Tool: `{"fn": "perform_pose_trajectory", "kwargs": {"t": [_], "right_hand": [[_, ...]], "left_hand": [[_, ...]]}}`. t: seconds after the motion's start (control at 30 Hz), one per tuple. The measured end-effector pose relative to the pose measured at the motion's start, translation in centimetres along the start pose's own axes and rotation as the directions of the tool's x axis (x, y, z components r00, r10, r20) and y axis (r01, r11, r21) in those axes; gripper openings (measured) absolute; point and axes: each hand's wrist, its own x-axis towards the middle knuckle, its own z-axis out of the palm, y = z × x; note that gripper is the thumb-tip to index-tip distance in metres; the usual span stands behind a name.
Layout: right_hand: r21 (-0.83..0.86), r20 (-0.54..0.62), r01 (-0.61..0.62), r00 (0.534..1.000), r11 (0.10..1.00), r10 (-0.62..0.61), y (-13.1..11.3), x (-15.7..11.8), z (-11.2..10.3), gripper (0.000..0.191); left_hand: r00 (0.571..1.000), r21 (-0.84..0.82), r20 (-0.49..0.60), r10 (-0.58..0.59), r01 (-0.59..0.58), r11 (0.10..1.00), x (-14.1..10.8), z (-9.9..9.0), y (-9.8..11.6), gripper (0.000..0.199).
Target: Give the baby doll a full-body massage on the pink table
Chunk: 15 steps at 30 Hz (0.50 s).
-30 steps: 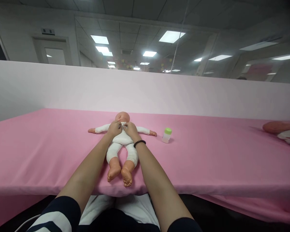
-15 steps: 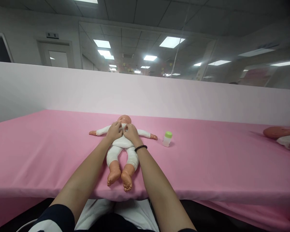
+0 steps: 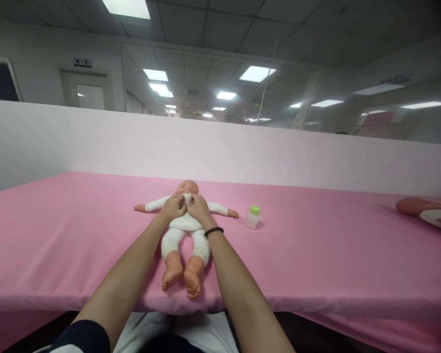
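A baby doll in white clothing lies on its back, arms spread to both sides, bare feet towards me. On the left side of its upper chest, my left hand is closed in a pinch at the front of the white top. Opposite it, my right hand pinches the same top with thumb and finger, close to the left one. The fingertips cover the bit of cloth between them, so a fastener there cannot be made out. A dark beaded bracelet circles my right wrist.
A small bottle with a green cap stands right of the doll's hand. Another doll lies at the far right, partly cut off. Pink cloth covers the table, which meets a low white wall at the back.
The view has tilted slightly upward, so everything sits a little lower in the picture. Both hands stay at the doll's chest with hardly any shift.
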Motion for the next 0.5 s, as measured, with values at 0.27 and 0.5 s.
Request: {"fn": "perform_pose_trajectory", "kwargs": {"t": [0.27,0.5], "right_hand": [[0.06,0.152,-0.038,0.988,0.997,0.029,0.1,0.0,0.0,0.006],[0.105,0.242,-0.082,0.969,0.991,0.054,-0.2,0.2,-1.4,0.005]], "left_hand": [[0.993,-0.091,0.119,0.018,-0.007,0.996,-0.2,-0.7,0.1,0.014],[0.994,-0.226,0.103,0.023,0.001,0.974,-0.4,-0.4,0.0,0.014]]}}
